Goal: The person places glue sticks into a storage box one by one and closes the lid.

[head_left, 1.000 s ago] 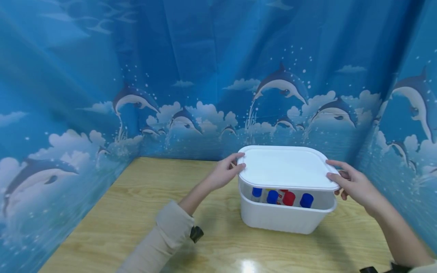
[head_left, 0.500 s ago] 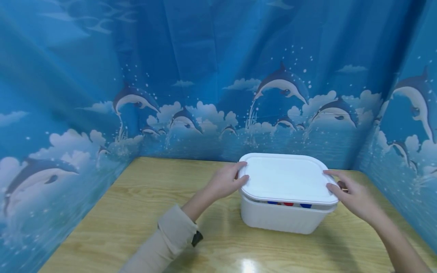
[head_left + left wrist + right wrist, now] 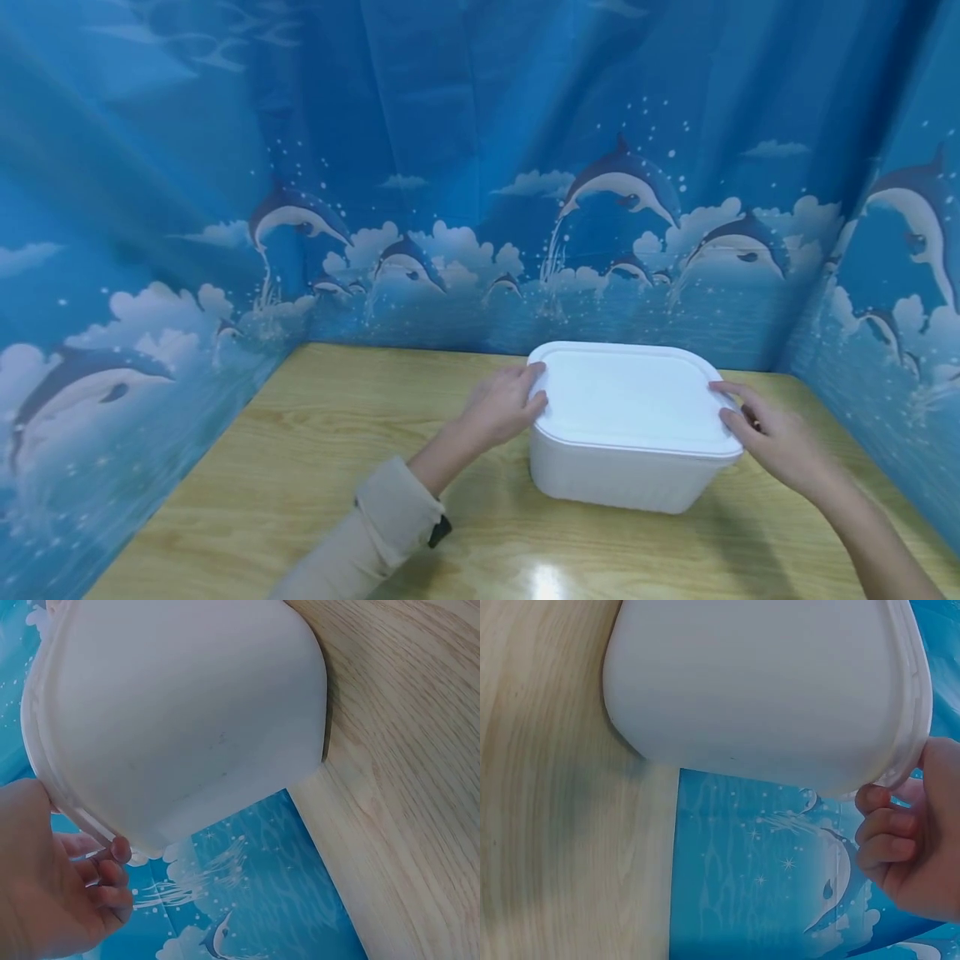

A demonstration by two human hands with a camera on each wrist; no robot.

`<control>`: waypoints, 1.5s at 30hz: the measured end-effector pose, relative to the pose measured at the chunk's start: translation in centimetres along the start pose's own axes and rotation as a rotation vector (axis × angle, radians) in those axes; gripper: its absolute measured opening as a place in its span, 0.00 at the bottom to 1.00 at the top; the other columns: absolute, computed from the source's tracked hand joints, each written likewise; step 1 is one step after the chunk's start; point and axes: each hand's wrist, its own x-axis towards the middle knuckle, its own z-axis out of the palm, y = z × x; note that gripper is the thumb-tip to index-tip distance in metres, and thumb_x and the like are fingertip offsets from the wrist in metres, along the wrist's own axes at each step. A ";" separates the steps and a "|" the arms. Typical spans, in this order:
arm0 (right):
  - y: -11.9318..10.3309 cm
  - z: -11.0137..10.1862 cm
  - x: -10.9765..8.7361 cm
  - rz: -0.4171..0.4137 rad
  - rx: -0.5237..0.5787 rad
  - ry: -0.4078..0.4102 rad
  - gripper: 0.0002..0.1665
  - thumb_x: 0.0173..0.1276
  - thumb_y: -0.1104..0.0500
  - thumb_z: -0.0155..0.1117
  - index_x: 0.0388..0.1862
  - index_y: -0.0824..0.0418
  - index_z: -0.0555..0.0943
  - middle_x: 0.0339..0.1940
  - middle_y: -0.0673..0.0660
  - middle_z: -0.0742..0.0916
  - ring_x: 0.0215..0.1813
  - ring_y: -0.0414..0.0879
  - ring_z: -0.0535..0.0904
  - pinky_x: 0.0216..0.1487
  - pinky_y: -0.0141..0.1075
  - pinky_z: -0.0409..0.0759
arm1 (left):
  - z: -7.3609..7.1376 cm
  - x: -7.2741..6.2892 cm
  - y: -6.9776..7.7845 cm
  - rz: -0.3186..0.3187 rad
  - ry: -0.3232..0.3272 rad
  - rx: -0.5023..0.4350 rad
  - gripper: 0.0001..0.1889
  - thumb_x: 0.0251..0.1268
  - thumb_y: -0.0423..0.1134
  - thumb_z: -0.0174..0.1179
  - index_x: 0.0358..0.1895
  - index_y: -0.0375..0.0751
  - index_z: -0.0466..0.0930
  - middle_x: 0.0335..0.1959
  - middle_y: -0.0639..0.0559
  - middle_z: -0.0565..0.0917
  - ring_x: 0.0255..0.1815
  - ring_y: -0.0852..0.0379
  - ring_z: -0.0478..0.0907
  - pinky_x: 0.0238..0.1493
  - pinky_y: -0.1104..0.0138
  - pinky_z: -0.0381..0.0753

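A white plastic lid (image 3: 630,396) lies over the top of a white storage box (image 3: 622,479) on the wooden table. Its front edge meets the box rim, and the contents are hidden. My left hand (image 3: 504,406) pinches the lid's left end, thumb and index finger on the top edge. In the left wrist view its other fingers (image 3: 112,896) curl beside the rim, below the lid edge. At the opposite end my right hand (image 3: 776,433) pinches the lid in the same way. The right wrist view shows curled fingers (image 3: 885,847) close against the rim.
The wooden table (image 3: 315,500) extends to the left and front of the box. A blue curtain (image 3: 420,167) printed with dolphins hangs behind the table and along both sides, close behind the box.
Both hands have brought the lid down onto the box. The blue and red caps seen inside earlier are now covered. The box has stayed in place.
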 end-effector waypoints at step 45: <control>0.3 1.2 -0.6 0.073 0.151 -0.035 0.26 0.74 0.55 0.45 0.66 0.67 0.61 0.24 0.55 0.70 0.21 0.43 0.63 0.17 0.34 0.65 | 1.4 0.2 -1.3 0.048 0.049 -0.489 0.25 0.68 0.43 0.52 0.66 0.39 0.63 0.38 0.52 0.74 0.37 0.59 0.72 0.34 0.69 0.74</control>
